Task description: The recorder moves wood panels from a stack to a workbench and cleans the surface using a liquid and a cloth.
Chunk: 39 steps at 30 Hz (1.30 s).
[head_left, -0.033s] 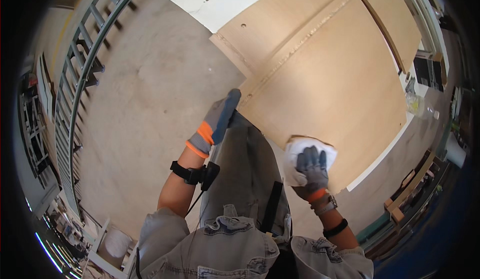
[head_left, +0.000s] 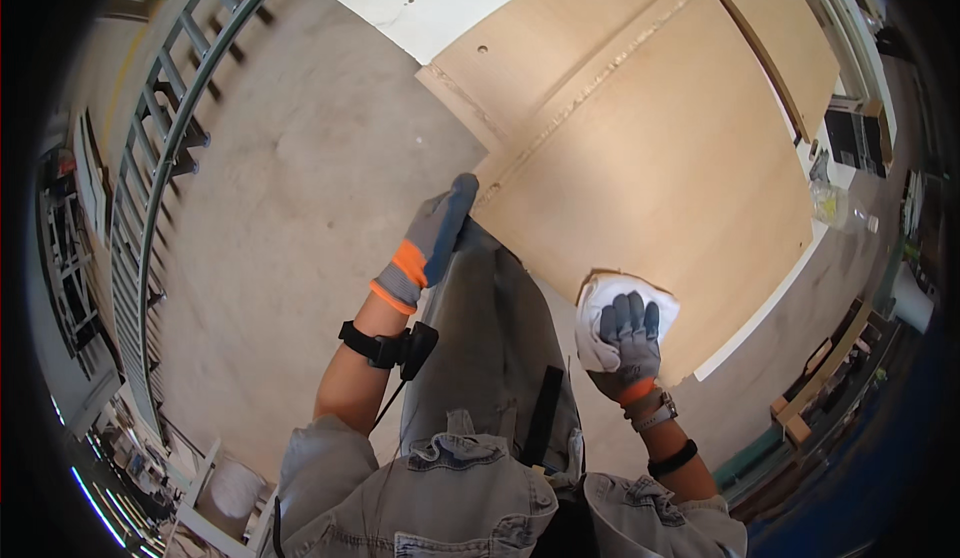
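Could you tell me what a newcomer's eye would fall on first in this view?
Most striking is the big pale plywood panel filling the upper right, lying on the concrete floor. At its near corner the gloved right hand presses a white cloth onto the wood. The gloved left hand, centre, grips a blue-handled tool at the panel's edge.
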Each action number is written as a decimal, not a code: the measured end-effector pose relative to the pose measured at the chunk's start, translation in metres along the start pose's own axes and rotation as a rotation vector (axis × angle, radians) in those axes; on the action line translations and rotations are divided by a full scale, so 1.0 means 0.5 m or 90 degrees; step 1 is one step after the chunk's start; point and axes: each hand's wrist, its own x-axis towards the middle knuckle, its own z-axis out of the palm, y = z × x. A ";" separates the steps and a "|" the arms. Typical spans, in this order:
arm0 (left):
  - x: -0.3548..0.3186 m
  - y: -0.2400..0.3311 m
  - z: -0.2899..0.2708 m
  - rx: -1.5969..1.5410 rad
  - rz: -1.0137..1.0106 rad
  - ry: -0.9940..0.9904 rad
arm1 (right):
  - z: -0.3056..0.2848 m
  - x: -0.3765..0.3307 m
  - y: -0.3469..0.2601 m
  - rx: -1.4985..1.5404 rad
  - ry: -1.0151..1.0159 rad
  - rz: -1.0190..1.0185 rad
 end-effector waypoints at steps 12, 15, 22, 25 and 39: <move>0.004 0.024 0.055 0.022 -0.005 0.176 | -0.019 0.168 -0.116 0.171 0.145 -0.021; -0.005 0.014 0.021 0.005 0.014 0.155 | 0.012 0.029 -0.075 0.125 -0.074 0.125; 0.006 0.014 0.053 -0.010 0.106 0.157 | 0.030 -0.048 -0.069 0.112 0.206 0.408; 0.036 -0.010 0.052 -0.035 0.097 0.180 | 0.030 0.121 -0.137 0.261 0.282 0.334; 0.006 0.024 0.010 0.097 0.078 0.118 | 0.070 -0.099 -0.035 0.068 0.323 0.606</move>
